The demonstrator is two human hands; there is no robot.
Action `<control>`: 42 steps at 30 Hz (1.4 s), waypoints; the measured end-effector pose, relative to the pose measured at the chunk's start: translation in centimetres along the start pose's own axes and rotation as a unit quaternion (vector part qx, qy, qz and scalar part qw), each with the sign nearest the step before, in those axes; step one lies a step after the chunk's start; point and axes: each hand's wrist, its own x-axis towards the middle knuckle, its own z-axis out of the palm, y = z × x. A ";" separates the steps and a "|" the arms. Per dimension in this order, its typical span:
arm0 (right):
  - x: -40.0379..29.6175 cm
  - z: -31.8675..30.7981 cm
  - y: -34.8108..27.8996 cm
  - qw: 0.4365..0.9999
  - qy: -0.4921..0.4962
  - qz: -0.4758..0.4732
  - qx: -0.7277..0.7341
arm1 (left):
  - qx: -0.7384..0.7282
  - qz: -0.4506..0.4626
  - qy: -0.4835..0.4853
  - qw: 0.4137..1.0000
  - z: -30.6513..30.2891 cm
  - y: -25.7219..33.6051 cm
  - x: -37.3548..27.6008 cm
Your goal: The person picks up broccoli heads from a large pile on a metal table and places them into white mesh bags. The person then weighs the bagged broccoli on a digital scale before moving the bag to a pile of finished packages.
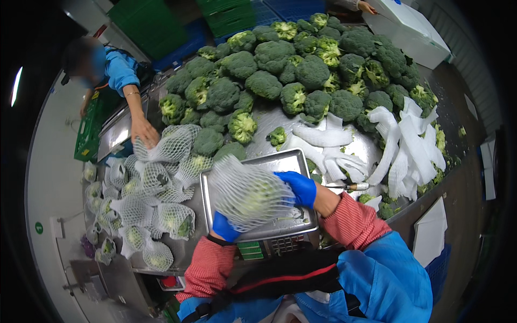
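Note:
Both my hands wear blue gloves and hold a broccoli head (pixel 258 196) inside a white foam net sleeve (pixel 230 181), blurred by motion. My left hand (pixel 224 227) grips it from the lower left, partly hidden beneath the net. From the right, my right hand (pixel 299 188) holds its other side, its fingertips partly behind the mesh. Under them is a metal tray (pixel 301 161) on a weighing scale with a keypad (pixel 284 244) and green display. To the left lie several netted broccoli heads (pixel 135 212). Empty foam net sleeves (pixel 416 149) lie in a bunch at the right.
A large pile of bare broccoli (pixel 274 56) covers the far side of the metal table (pixel 266 119). A knife (pixel 357 186) lies right of the tray. At the left, a co-worker's hand (pixel 144 131) touches netted broccoli. A white foam box (pixel 408 32) stands far right.

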 end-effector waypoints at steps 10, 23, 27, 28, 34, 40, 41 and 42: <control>4.6 -11.1 -18.6 0.116 0.431 -0.205 -0.871 | 0.150 0.291 0.078 0.942 -6.4 21.1 2.9; 0.1 -9.1 -18.4 0.454 0.404 -0.261 -0.750 | 0.025 0.085 0.096 0.991 -2.8 11.3 4.4; -2.5 -4.7 -14.3 0.748 0.352 -0.195 -0.527 | 0.060 0.102 0.073 0.990 -0.7 7.1 3.1; -2.9 -4.5 -12.9 0.809 0.254 -0.153 -0.508 | 0.077 0.108 0.070 0.989 0.3 6.2 3.0; -1.4 -3.7 -1.2 0.825 0.184 -0.125 -0.520 | 0.230 0.131 0.057 0.963 5.1 1.7 2.0; -6.8 -5.9 -3.8 0.506 0.398 -0.271 -0.715 | 0.329 0.150 0.080 0.929 7.3 -0.6 1.1; -7.2 -8.2 -4.9 0.346 0.440 -0.261 -0.786 | 0.341 0.151 0.089 0.924 7.5 -0.9 1.0; -7.6 -11.9 -5.6 0.284 0.462 -0.242 -0.805 | 0.349 0.140 0.092 0.922 8.8 -1.6 1.0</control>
